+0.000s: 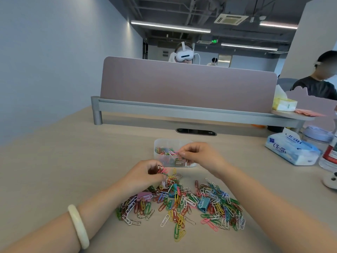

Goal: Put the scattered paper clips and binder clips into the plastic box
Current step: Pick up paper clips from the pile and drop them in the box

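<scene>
Right now, from my head camera, both my forearms reach across the pale wooden desk point(54, 161). My left hand point(145, 175) hovers just above the far edge of the heap, its fingers curled and pinched shut on a small bunch of paper clips point(161, 169), silver and pink ones as far as I can tell. A pale bangle point(78, 226) sits on my left wrist.

My right hand point(199, 154) is held over the clear plastic box point(164, 143), fingertips pressed together on a few pink clips point(174, 153) just above the box's opening. Inside the box lies a mixed layer of coloured clips already; a dark label shows on its near wall.

Nearer to me than the box, the scattered pile of paper clips point(182, 203) spreads across the desk in white, green, yellow, red, blue and pink. Among them lie binder clips: a teal binder clip point(204, 204) toward the right of the pile, a purple binder clip point(145, 195) at the left beside my left wrist, and a blue one partly buried near the middle.

Off to the right sits a tissue pack point(291, 152), well apart from the pile. A mauve divider panel point(182, 84) stands along the far side of the desk.
</scene>
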Motion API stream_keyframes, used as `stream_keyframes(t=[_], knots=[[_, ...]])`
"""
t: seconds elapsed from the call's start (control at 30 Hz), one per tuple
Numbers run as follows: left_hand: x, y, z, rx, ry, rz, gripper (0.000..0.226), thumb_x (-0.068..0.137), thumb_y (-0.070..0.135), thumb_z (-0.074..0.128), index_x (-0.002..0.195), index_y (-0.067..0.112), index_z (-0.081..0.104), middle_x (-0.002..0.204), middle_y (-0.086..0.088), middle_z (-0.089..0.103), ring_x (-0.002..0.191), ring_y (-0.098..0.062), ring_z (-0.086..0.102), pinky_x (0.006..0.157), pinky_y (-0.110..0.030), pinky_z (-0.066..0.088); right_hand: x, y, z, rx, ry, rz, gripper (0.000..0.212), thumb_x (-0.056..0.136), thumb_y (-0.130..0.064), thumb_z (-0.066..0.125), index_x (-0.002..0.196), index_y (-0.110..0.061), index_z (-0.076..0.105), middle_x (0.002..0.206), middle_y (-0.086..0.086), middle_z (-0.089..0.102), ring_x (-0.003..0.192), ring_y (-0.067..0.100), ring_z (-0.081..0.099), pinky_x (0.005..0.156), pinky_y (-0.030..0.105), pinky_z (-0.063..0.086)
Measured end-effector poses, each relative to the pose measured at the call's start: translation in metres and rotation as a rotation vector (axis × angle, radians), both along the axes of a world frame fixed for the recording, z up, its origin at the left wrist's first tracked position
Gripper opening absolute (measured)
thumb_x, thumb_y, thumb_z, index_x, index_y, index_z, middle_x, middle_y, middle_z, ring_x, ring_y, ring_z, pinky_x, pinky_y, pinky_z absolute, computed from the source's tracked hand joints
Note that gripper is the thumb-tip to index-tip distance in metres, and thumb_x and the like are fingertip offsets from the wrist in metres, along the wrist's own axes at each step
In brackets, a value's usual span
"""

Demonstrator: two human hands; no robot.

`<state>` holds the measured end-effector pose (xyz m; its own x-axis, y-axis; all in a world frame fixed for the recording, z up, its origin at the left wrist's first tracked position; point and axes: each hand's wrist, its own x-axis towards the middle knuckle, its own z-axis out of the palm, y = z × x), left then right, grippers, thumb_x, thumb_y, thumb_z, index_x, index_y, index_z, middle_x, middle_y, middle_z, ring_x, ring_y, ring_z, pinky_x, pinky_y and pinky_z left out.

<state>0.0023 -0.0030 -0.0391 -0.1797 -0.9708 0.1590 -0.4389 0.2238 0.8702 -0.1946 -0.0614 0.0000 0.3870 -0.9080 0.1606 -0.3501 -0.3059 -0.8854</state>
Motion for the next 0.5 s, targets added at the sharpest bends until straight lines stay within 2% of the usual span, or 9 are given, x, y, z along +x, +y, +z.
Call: stream_keyframes(t=[0.1,0.2,0.33,0.4,0.5], knots=[[-0.001,0.0,0.001,0.013,0.007,0.016,0.011,0.077,0.01,0.065,0.084,0.003,0.061,0.088,-0.03,0.066,0.07,-0.021,0.06,0.066,-0.025,0.045,0.016,-0.031,0.013,-0.081,0.09,-0.023,0.014,0.086,-0.005,0.059,0.093,0.004,0.066,0.069,0.004,0.061,0.053,0.0,0.054,0.052,0.01,0.048],[0.0,0.0,0.002,0.009,0.036,0.035,0.012,0.069,0.019,0.064,0.077,0.01,0.062,0.087,-0.028,0.066,0.072,-0.023,0.059,0.07,-0.033,0.044,0.031,-0.06,0.014,-0.143,0.195,-0.064,0.013,0.085,-0.005,0.059,0.091,0.002,0.068,0.067,0.004,0.061,0.058,0.009,0.054,0.051,0.01,0.049],[0.001,0.0,0.003,-0.026,0.003,0.064,0.003,0.063,0.027,0.063,0.064,0.026,0.06,0.079,-0.016,0.068,0.071,-0.022,0.061,0.074,-0.037,0.047,0.045,-0.08,0.007,-0.242,0.371,-0.08,0.009,0.082,-0.008,0.063,0.085,-0.003,0.07,0.066,-0.004,0.059,0.06,0.008,0.053,0.069,0.029,0.053],[0.002,0.001,0.003,-0.026,0.004,0.06,0.006,0.062,0.027,0.063,0.06,0.031,0.059,0.075,-0.01,0.069,0.07,-0.018,0.061,0.072,-0.035,0.047,0.047,-0.081,0.005,-0.277,0.48,-0.065,0.009,0.082,-0.009,0.064,0.086,-0.006,0.071,0.077,0.0,0.066,0.066,0.007,0.054,0.076,0.028,0.049],[0.003,0.0,0.004,-0.02,0.012,0.07,0.004,0.06,0.03,0.063,0.061,0.032,0.061,0.079,-0.013,0.071,0.072,-0.019,0.062,0.073,-0.035,0.047,0.043,-0.075,0.005,-0.32,0.582,-0.05,0.013,0.081,-0.015,0.065,0.092,-0.01,0.07,0.097,0.005,0.07,0.082,0.013,0.06,0.078,0.025,0.046]])
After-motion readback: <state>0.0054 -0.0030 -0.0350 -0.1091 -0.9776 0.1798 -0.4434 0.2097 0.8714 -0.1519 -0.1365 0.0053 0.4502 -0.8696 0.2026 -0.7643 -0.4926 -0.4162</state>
